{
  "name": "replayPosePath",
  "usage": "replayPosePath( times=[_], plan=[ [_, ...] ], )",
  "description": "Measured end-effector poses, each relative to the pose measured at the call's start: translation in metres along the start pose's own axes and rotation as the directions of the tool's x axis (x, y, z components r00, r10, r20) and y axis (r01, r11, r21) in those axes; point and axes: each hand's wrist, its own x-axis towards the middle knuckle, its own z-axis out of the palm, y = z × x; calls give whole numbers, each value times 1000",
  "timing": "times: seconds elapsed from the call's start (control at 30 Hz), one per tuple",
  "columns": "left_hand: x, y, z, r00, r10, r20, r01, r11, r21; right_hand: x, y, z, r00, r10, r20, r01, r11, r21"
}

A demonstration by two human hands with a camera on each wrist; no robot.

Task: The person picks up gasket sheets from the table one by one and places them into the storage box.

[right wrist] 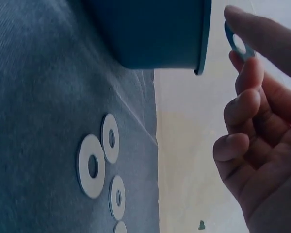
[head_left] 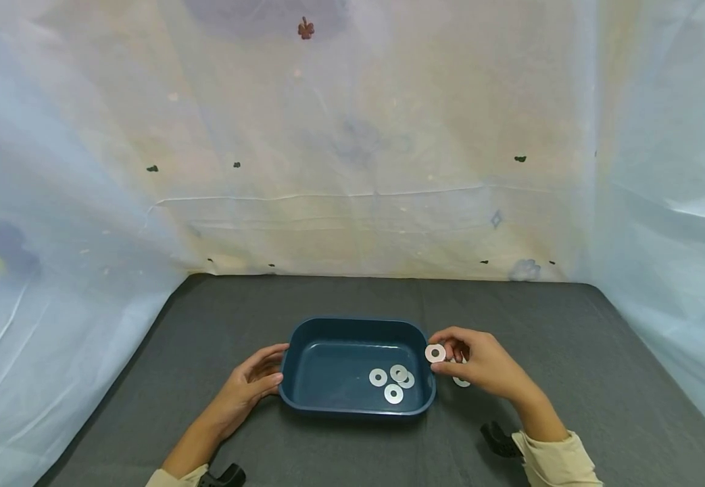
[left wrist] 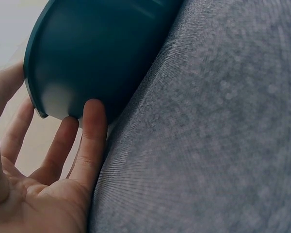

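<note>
My left hand (head_left: 251,382) rests its fingers against the left end of a dark blue rectangular tub (head_left: 328,410). In the left wrist view the fingers reach up fairly straight to the tub's rim and outer wall. Just off the tub's right rim, my right hand (head_left: 480,362) pinches a flat metal washer (head_left: 428,354) between thumb and finger, raised above the table. The other fingers of that hand curl loosely beneath it. Several washers (head_left: 393,393) lie on the tub floor, toward its right side, two of them overlapping.
More washers (right wrist: 91,166) lie on the grey cloth-covered table (head_left: 236,297) to the tub's right, partly hidden under my right hand in the head view. Pale patterned sheeting (head_left: 358,135) hangs behind and at both sides of the table.
</note>
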Motion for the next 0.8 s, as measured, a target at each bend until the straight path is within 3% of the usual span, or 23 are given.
replayPosePath(
  times=[0.3,0.8],
  plan=[
    [0,0,1,1000,7,4,-7,1000,-5,3,-2,9,997,46,55,-48,998,29],
    [1,0,1,1000,12,1,-12,1000,-23,7,-2,14,995,77,68,-80,996,34]
  ],
)
